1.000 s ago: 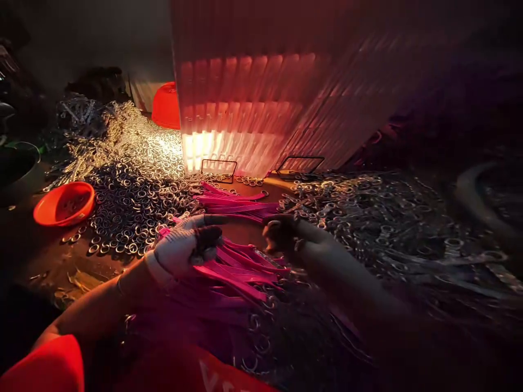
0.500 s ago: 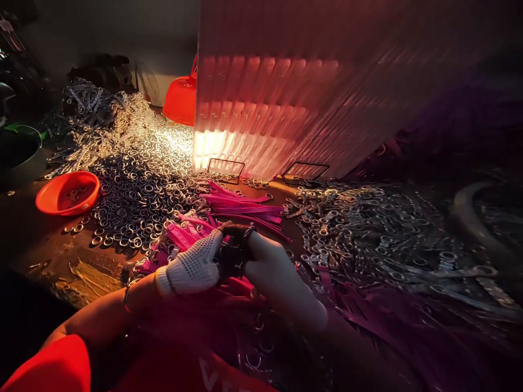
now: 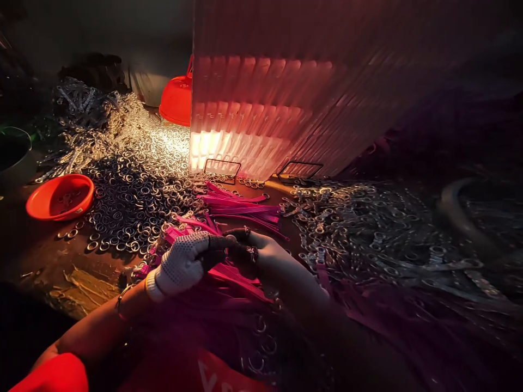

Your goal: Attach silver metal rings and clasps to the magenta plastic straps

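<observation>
With the left hand (image 3: pixel 180 264) and right hand (image 3: pixel 272 257) narrowly curled, contents indeterminable, above pink straps (image 3: pixel 245 283) toward the tabletop's (image 3: pixel 51 253) near edge, fingertips are best braced together for steadiness.

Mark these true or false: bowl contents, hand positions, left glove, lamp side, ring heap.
1. The red bowl holds a few small pieces. True.
2. The left hand and right hand are far apart. False: their fingers are close together, near the pink straps.
3. The left hand wears a white dotted glove. True.
4. The lamp stands right of the clear panel. False: the lamp is at the left edge of the panel.
5. The ring heap lies right of the bowl. True.
</observation>
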A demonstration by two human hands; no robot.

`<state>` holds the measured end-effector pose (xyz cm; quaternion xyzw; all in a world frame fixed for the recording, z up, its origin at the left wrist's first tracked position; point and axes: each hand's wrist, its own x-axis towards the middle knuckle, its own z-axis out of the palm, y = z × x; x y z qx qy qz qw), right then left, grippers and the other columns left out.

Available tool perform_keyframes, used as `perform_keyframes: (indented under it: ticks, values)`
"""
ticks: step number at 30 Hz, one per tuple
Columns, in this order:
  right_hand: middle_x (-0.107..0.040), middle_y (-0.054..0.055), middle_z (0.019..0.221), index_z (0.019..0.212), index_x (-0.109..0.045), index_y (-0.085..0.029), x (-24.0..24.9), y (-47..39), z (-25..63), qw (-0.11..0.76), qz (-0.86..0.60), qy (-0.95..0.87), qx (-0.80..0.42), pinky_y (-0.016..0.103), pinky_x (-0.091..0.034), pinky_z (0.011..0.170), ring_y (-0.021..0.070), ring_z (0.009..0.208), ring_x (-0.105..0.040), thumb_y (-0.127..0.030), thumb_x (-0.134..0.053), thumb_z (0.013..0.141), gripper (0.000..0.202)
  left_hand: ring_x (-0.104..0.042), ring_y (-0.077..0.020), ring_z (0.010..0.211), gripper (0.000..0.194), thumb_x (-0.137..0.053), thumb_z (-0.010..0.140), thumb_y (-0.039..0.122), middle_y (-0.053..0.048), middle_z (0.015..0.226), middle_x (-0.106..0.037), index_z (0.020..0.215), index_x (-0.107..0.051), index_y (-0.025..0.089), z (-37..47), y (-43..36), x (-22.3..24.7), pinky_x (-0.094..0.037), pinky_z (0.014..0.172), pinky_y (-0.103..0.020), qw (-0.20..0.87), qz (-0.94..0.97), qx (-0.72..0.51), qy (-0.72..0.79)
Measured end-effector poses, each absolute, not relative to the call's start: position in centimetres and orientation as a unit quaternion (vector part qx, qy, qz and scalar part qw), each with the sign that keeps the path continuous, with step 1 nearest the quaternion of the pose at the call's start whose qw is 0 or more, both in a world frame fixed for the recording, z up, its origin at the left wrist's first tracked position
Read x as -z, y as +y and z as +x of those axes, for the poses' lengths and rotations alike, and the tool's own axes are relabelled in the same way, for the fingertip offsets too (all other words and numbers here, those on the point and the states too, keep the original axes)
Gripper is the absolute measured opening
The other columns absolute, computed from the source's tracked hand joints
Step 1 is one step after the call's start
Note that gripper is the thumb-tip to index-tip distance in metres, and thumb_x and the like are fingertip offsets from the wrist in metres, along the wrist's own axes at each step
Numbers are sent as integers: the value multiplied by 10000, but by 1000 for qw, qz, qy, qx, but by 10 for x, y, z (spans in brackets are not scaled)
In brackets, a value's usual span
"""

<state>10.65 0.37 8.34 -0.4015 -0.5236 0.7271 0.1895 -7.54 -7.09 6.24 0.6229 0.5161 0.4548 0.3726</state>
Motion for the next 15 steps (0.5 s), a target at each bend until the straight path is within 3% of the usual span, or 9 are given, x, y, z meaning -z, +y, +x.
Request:
perform_keyframes:
  ticks: [3, 6, 10, 12, 15]
  values:
    - [-464, -63, 562, 930, -636, -168, -78, -2, 106, 176, -402, -495, -750, 207, -239, 401, 65, 444, -345, -427, -791, 666, 401, -668, -205, 955, 247, -592, 925, 253, -103, 1053, -739, 1113, -723, 159, -71, -69, -64, -497, 881, -322, 310, 676, -426, 516]
    - [-464, -56, 554, 908, -655, -167, -75, -8, 109, 200, -410, -521, -722, 214, -249, 422, 72, 456, -348, -414, -743, 701, 333, -669, -193, 873, 211, -585, 919, 244, -96, 983, -745, 1050, -713, 139, -67, -68, -62, -499, 804, -300, 314, 667, -407, 540]
    - [-688, 36, 831, 980, -702, -218, -76, -13, 122, 284, -417, -655, -563, 291, -465, 621, 176, 713, -593, -375, -631, 792, 255, -612, -149, 731, 176, -595, 910, 277, -49, 811, -720, 864, -697, 141, -64, -67, -64, -437, 670, -250, 329, 644, -379, 578]
    - [-724, 49, 976, 1033, -700, -251, -76, -16, 129, 310, -413, -710, -478, 347, -504, 762, 225, 890, -640, -329, -574, 834, 249, -567, -130, 668, 244, -595, 917, 335, -32, 734, -682, 790, -671, 141, -62, -66, -69, -392, 615, -240, 345, 639, -352, 591]
    - [-726, 46, 971, 1069, -690, -268, -72, -21, 137, 305, -399, -769, -396, 358, -513, 781, 238, 899, -651, -264, -531, 860, 263, -489, -104, 586, 358, -584, 919, 429, -6, 637, -601, 710, -616, 140, -59, -63, -75, -339, 550, -234, 387, 631, -322, 590]
